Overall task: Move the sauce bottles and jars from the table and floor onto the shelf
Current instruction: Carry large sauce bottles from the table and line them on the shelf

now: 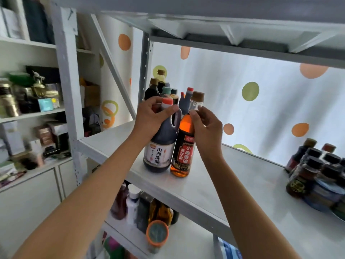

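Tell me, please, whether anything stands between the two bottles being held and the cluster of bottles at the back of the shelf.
Nothing visible does. The left hand grips the dark vinegar bottle and the right hand pinches the sesame oil bottle, both standing on the shelf just in front of the back cluster.

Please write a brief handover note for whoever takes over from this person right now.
Left hand grips the neck of the vinegar jug. Right hand pinches the neck of the oil bottle. Both stand upright on the shelf, side by side near its front edge.
Done: more bottles stand at the back and on the right.
Left: let go of both; table and floor are out of view.
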